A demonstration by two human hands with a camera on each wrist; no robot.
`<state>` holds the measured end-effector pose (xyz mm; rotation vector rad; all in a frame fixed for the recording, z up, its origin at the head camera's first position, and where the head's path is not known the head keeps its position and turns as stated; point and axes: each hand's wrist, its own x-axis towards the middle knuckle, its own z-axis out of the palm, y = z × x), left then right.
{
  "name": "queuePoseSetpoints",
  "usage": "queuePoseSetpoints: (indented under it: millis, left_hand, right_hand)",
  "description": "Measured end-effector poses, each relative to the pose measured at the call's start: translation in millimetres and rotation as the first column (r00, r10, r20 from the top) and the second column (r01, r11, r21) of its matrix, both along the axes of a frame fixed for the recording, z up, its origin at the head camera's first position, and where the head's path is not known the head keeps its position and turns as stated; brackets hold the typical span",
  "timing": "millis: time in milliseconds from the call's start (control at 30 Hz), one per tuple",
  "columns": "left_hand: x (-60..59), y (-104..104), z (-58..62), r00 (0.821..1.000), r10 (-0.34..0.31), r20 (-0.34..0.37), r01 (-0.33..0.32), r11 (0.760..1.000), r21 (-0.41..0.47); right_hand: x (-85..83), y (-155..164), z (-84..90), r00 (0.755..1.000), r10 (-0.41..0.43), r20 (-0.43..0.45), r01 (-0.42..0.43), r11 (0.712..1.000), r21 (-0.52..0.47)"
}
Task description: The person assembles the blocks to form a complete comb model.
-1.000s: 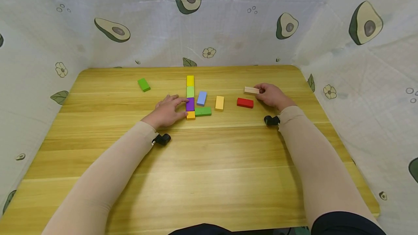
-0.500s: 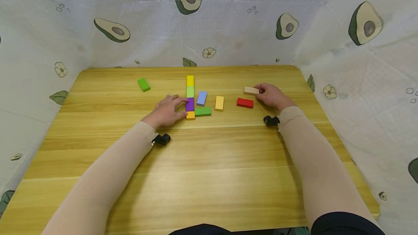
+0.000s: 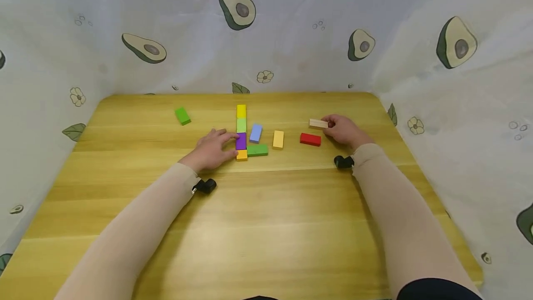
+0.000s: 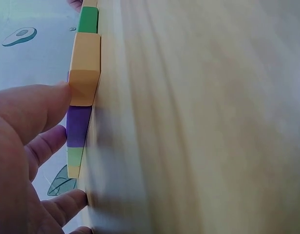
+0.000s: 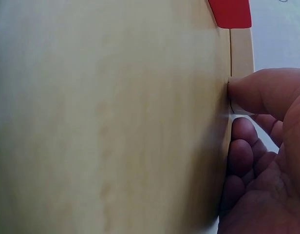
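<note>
Yellow (image 3: pixel 241 111), light green (image 3: pixel 241 125), purple (image 3: pixel 241 141) and orange (image 3: pixel 242 155) blocks make a straight column on the table. A green block (image 3: pixel 257 150) lies crosswise against its near end. My left hand (image 3: pixel 210 149) is at the column's left side, fingers spread; in the left wrist view its thumb touches the orange block (image 4: pixel 85 87) and a finger reaches the purple block (image 4: pixel 78 126). At the right, my right hand (image 3: pixel 343 129) pinches the end of a plain wooden block (image 3: pixel 318 124), which lies low at the tabletop.
Right of the column lie a blue block (image 3: pixel 256 133) and a pale orange block (image 3: pixel 278 140). A red block (image 3: pixel 310 140) is just in front of the plain wooden one. Another green block (image 3: pixel 182 116) lies far left. Avocado-print cloth (image 3: pixel 291 54) surrounds the wooden table (image 3: pixel 266 226).
The head view has tilted up a little, so everything sits lower in it. Both hands and the blocks keep their places on the table.
</note>
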<state>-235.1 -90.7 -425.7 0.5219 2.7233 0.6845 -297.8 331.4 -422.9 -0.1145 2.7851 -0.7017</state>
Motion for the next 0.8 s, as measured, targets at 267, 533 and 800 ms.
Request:
queuePoseSetpoints:
  millis: [267,533,800]
  left_hand:
    - [7.6,-1,1.2,1.000,0.010,-0.008,-0.009,1.000,0.010]
    - [10.9,-1,0.8,1.000,0.005,-0.011,-0.004,0.999,0.050]
    - [11.1,3,3.0,0.999,-0.012,-0.032,0.014,0.998,0.054]
  right_hand:
    - [8.4,-3,5.4,1.000,0.021,-0.008,-0.021,1.000,0.013]
    - [11.7,-3,5.0,1.000,0.013,-0.016,-0.013,1.000,-0.004]
    - [11.8,-1,6.2,1.000,-0.004,0.002,0.004,1.000,-0.001]
